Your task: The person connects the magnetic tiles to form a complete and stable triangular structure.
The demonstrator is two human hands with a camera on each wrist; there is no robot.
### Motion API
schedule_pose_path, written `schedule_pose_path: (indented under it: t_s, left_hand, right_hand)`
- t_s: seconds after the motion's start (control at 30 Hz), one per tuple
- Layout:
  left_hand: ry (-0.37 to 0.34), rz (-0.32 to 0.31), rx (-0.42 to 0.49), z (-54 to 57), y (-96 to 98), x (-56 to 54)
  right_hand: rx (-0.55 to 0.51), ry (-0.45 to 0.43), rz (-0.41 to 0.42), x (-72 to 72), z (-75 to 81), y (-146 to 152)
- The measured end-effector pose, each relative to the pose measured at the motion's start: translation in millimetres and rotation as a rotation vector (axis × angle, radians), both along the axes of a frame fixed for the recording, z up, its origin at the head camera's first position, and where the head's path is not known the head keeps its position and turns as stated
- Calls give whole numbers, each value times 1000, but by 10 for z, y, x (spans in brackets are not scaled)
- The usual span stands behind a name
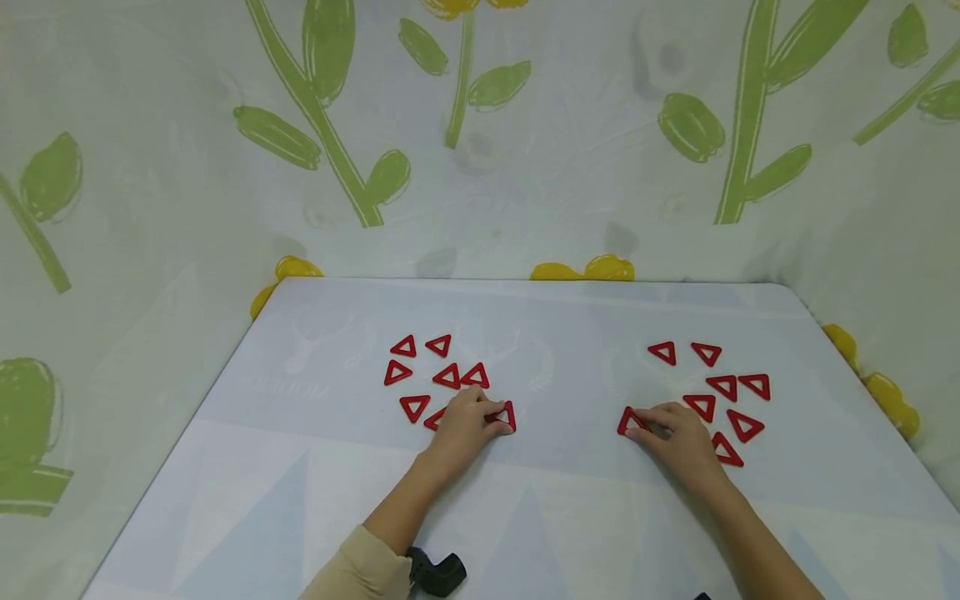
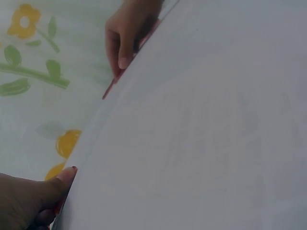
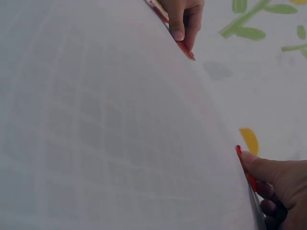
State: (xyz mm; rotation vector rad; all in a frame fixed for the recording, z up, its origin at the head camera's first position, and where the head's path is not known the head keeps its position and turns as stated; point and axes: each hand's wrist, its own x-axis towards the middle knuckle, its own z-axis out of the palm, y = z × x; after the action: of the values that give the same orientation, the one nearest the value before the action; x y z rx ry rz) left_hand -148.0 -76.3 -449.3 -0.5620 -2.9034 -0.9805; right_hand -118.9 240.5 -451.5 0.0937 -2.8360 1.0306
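My left hand pinches a hollow red triangle between thumb and fingers at the tabletop. To the right, my right hand pinches another hollow red triangle by its right part. A space of tabletop lies between the two pieces. Around the left hand lie several similar triangles, one of them partly hidden under it. Several more lie beyond and beside the right hand. Low in the left wrist view, the left thumb presses on a red edge. In the right wrist view, the right thumb rests against its red piece.
A pale table with faint printed shapes carries all the pieces. Behind and beside it hangs a light cloth with green leaves and yellow flowers. A dark strap-like device sits by the left wrist.
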Motion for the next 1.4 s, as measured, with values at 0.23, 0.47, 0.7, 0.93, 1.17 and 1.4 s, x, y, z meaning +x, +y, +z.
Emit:
schedule_pose_path:
  t_s: [0.23, 0.47, 0.7, 0.93, 1.17, 1.4]
  left_hand:
    - [0, 33, 75, -30, 83, 1]
    - [-1, 49, 175, -97, 162, 9]
    - [4, 46, 216, -143, 208, -15]
    - [-31, 41, 197, -157, 238, -58]
    - [-57, 21, 207, -126, 283, -83]
    - [-64, 4, 201, -102, 332, -117]
  right_hand:
    - [-13, -6, 24, -27, -26, -11]
    - [-33, 6, 46, -51, -49, -37]
    - [-69, 41, 71, -104, -69, -89]
    - [-34, 31, 109, -181, -74, -117]
    - [-54, 41, 159, -252, -94, -165]
    - [-63, 8, 159, -329, -121, -230]
